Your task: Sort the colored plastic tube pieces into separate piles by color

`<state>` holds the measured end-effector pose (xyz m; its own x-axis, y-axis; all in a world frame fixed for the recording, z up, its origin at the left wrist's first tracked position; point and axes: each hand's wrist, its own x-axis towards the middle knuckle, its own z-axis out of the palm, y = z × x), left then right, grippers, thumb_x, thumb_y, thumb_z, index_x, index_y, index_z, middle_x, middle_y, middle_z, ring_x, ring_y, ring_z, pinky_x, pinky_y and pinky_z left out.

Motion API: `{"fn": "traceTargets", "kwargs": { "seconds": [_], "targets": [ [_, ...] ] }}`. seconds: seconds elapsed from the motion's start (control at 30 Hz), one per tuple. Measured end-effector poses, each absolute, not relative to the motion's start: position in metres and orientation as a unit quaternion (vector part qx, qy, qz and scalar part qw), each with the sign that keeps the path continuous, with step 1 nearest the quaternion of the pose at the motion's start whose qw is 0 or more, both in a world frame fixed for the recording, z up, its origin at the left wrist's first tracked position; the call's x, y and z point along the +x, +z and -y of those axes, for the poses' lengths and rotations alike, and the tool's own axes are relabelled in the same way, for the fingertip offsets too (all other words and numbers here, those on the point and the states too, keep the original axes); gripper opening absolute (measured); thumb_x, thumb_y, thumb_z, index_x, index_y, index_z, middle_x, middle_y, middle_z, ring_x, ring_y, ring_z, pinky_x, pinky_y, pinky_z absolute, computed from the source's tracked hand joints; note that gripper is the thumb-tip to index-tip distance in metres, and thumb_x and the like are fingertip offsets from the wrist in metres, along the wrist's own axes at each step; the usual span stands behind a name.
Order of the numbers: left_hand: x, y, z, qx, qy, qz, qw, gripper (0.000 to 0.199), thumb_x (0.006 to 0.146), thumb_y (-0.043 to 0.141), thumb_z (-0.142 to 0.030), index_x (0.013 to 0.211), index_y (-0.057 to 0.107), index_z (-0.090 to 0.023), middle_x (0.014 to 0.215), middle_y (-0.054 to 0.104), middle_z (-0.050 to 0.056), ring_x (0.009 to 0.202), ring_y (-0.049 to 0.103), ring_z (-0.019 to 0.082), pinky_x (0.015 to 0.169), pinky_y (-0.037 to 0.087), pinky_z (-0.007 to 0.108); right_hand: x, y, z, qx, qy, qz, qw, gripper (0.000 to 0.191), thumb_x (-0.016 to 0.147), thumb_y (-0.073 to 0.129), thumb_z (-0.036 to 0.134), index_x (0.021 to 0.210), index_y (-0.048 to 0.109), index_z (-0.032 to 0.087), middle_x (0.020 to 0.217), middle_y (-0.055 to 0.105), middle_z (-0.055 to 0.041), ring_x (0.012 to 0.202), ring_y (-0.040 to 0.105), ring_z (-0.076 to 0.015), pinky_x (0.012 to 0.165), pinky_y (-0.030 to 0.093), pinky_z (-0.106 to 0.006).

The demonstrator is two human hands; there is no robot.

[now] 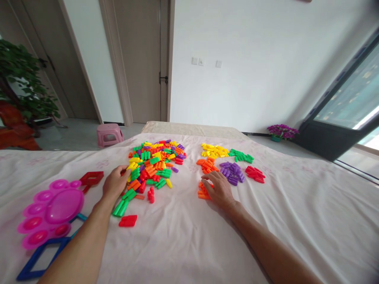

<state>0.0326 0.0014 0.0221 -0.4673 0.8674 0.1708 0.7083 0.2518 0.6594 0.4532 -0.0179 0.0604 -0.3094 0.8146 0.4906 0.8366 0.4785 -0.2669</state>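
Observation:
My left hand [116,180] is at the left edge of a mixed pile of plastic building blocks [152,159] in red, green, yellow, orange and purple. Its fingers are curled by some yellow blocks, with a bit of red beneath them; what they grip is hidden. Over on the right, my right hand [218,187] rests above orange blocks [203,194], thumb and fingers bent but apart. Around it lie single-colour groups: more orange blocks [207,165], purple blocks [232,172], yellow blocks [213,150], green blocks [241,156] and red blocks [255,174].
A pink paw-shaped tray [64,206], a blue frame [41,258] and a red plastic piece [92,179] lie left on the cloth-covered table [166,248]. A loose red block [128,221] sits near the left forearm. A pink stool [109,135] stands beyond the table.

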Motion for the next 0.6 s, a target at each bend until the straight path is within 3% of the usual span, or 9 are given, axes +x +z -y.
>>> {"fn": "traceTargets", "kwargs": {
  "seconds": [0.17,0.33,0.6],
  "targets": [
    [0.032,0.021,-0.001,0.508,0.353,-0.778,0.112,0.041,0.089,0.050,-0.046,0.118,0.067,-0.023,0.118,0.073,0.006,0.105,0.067,0.025,0.083,0.048,0.031,0.449,0.056,0.021,-0.465,0.036,0.844,0.266,0.028,0.092,0.061,0.038,0.114,0.068,0.022,0.115,0.068,-0.0093,0.105,0.060,-0.0249,0.093,0.045,-0.038],
    [0.032,0.021,-0.002,0.504,0.352,-0.780,0.116,0.041,0.089,0.050,-0.046,0.118,0.067,-0.023,0.117,0.073,0.006,0.102,0.068,0.025,0.082,0.048,0.032,0.444,0.054,0.021,-0.448,0.085,0.854,0.252,0.022,0.088,0.064,0.032,0.106,0.071,0.021,0.106,0.070,-0.0074,0.098,0.062,-0.0226,0.092,0.047,-0.037],
    [0.034,0.023,-0.002,0.505,0.350,-0.781,0.111,0.040,0.090,0.049,-0.045,0.118,0.067,-0.023,0.119,0.073,0.007,0.105,0.067,0.025,0.084,0.048,0.033,0.443,0.067,0.020,-0.445,0.087,0.848,0.274,0.023,0.096,0.057,0.037,0.104,0.073,0.023,0.107,0.073,-0.0073,0.100,0.065,-0.0230,0.092,0.047,-0.037]
  ]
}}
